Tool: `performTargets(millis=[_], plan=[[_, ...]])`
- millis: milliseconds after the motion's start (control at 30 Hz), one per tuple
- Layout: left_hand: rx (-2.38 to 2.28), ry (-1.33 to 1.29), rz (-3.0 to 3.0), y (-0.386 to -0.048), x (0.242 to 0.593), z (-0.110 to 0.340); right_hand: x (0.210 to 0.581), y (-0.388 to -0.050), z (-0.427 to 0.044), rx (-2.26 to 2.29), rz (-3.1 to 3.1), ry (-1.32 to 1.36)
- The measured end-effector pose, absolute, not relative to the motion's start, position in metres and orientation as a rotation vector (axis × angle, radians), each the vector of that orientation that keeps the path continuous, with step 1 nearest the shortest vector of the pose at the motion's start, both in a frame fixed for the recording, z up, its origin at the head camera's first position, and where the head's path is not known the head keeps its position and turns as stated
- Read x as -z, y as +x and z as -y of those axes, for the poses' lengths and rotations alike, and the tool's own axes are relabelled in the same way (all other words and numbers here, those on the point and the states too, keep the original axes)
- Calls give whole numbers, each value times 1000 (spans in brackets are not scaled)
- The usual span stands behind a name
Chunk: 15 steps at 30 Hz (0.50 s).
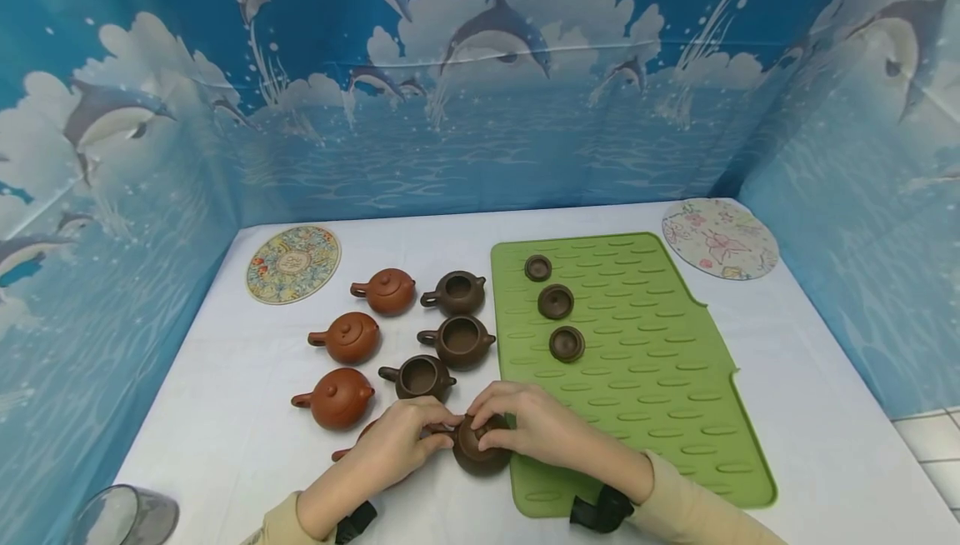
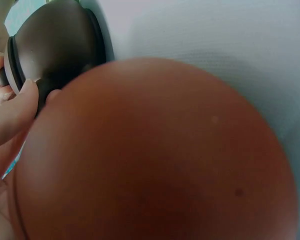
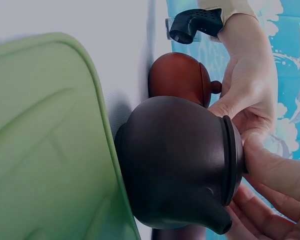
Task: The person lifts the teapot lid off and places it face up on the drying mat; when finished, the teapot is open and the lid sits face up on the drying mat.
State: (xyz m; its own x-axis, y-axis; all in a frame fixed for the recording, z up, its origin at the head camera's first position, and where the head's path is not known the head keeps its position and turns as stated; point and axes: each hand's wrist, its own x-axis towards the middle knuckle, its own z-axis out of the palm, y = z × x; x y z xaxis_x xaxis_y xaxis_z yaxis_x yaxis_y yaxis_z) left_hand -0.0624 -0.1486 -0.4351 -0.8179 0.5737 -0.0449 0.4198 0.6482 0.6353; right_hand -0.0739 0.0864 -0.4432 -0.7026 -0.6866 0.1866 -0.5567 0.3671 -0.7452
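Observation:
A dark brown teapot (image 1: 481,455) stands by the left edge of the green mat (image 1: 637,378), its lid on. My left hand (image 1: 401,438) pinches its handle between thumb and fingers. From the right, my right hand (image 1: 528,424) grips the lid's knob. In the right wrist view the lid sits on the dark teapot (image 3: 175,155), spout towards the camera. A reddish-brown teapot (image 2: 155,150) fills much of the left wrist view, below my left hand (image 2: 12,112); the head view shows it partly hidden under that hand.
Three lidless dark teapots (image 1: 461,341) stand in a column behind the hands, with three lidded reddish teapots (image 1: 341,399) to their left. Three dark lids (image 1: 556,302) lie on the mat. Two round patterned discs (image 1: 294,265) lie at the back corners; a glass (image 1: 127,516) is front left.

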Motion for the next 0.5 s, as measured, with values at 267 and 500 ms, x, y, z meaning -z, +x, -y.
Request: performTargets(millis=[267, 500], plan=[[-921, 814, -2624, -63, 436, 149, 444, -78, -90, 1339, -2412, -1030], [-952, 829, -2615, -65, 436, 149, 440, -95, -106, 1630, -2164, -657]])
